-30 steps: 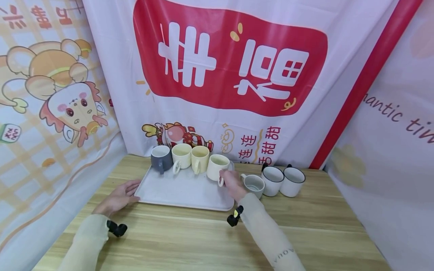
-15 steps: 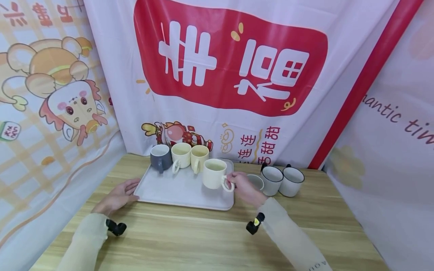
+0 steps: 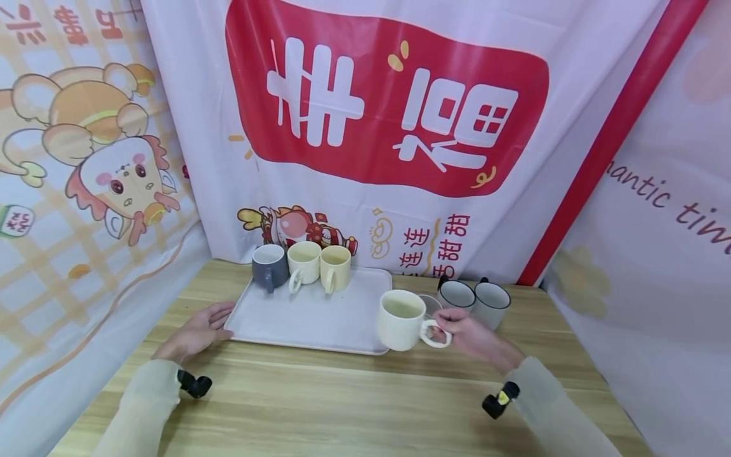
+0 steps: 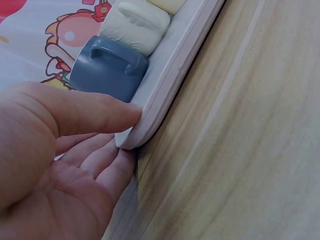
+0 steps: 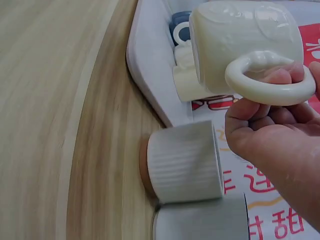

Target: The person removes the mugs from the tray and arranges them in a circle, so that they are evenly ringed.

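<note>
My right hand (image 3: 476, 339) pinches the ring handle of a cream mug (image 3: 398, 325), held upright above the table beside the tray's right front corner. In the right wrist view, the mug (image 5: 245, 45) has a raised pattern, and my fingers pass through its handle. My left hand (image 3: 197, 330) grips the left front corner of the white tray (image 3: 308, 320); the left wrist view has the thumb (image 4: 112, 112) on the rim and the fingers against the corner's outer side. At the tray's back left stand a blue-grey mug (image 3: 270, 270), a cream mug (image 3: 304, 261) and a pale yellow mug (image 3: 337, 270).
Right of the tray, a ribbed light cup (image 5: 185, 162) with a brown base stands partly hidden behind the held mug. Next to it are two white dark-rimmed mugs, one nearer (image 3: 457, 293) and one farther right (image 3: 492, 303). A printed cloth (image 3: 371, 216) hangs behind the wooden table (image 3: 320, 406).
My right hand has lifted the cream mug off the tray and carried it right and toward me, past the tray's edge. The left hand stays at the tray corner.
</note>
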Motion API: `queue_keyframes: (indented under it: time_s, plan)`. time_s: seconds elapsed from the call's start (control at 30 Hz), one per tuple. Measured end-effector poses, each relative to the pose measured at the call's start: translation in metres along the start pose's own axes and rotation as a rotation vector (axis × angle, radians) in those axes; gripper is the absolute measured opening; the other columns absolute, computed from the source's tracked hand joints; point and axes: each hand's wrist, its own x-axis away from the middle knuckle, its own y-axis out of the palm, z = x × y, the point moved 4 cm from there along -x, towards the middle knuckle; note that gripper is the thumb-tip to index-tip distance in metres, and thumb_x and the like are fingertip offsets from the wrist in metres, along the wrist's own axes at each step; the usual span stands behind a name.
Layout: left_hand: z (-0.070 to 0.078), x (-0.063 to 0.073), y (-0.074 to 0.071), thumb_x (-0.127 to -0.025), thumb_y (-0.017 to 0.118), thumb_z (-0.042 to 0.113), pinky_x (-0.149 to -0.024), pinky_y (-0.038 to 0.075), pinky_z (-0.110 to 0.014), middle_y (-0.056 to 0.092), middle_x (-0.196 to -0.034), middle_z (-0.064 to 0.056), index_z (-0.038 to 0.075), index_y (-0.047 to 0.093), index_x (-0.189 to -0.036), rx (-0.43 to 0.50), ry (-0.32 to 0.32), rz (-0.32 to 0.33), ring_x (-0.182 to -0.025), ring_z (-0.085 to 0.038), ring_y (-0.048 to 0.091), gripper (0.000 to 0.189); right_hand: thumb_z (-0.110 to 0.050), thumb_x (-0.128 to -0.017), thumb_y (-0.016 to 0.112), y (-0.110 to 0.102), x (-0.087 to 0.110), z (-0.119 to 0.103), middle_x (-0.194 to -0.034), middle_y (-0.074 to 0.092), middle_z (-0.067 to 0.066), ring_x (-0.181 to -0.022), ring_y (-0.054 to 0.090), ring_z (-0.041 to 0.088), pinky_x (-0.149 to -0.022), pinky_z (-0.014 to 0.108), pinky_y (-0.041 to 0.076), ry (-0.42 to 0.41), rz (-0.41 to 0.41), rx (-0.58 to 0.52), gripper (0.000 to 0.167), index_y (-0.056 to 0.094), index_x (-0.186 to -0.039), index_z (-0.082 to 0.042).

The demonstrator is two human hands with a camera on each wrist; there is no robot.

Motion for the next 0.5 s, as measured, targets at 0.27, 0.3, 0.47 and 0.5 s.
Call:
queue_keyframes:
  time_s: [0.27,0.3,0.47,0.5]
  plan:
    - [0.001,0.0,0.002,-0.099,0.065,-0.001,-0.125,0.033,-0.053,0.017,-0.17,-0.037,-0.012,0.014,-0.164,0.024,0.002,-0.005,-0.157,-0.055,0.023,0.082,-0.004,-0.114,0.032,-0.027,0.073,-0.004,-0.088,0.057,-0.006,-0.089,0.057,0.006,-0.083,0.017,0.049,-0.053,-0.075,0.012,0.031,0.06,-0.102,-0.008]
    - [0.001,0.0,0.002,-0.1,0.064,-0.001,-0.126,0.033,-0.053,0.016,-0.17,-0.037,-0.012,0.014,-0.164,0.025,0.003,-0.005,-0.157,-0.055,0.023,0.082,-0.003,-0.114,0.03,-0.03,0.082,-0.004,-0.088,0.056,-0.005,-0.089,0.057,0.006,-0.083,0.017,0.048,-0.064,-0.081,0.011,0.031,0.058,-0.101,-0.006]
    - [0.0,0.0,0.001,-0.1,0.064,-0.001,-0.126,0.033,-0.053,0.016,-0.171,-0.036,-0.011,0.014,-0.164,0.028,0.002,-0.004,-0.157,-0.055,0.023,0.082,0.002,-0.113,0.027,-0.051,0.12,0.002,-0.088,0.054,-0.002,-0.089,0.056,0.006,-0.08,0.02,0.045,-0.068,-0.057,0.005,0.032,0.055,-0.1,0.0]
    - [0.0,0.0,0.001,-0.1,0.064,-0.001,-0.126,0.033,-0.054,0.016,-0.171,-0.036,-0.011,0.014,-0.164,0.028,0.001,-0.005,-0.157,-0.055,0.023,0.082,0.002,-0.112,0.027,-0.056,0.127,0.004,-0.088,0.054,-0.002,-0.088,0.056,0.007,-0.078,0.021,0.043,-0.067,-0.046,0.013,0.032,0.056,-0.099,0.0]
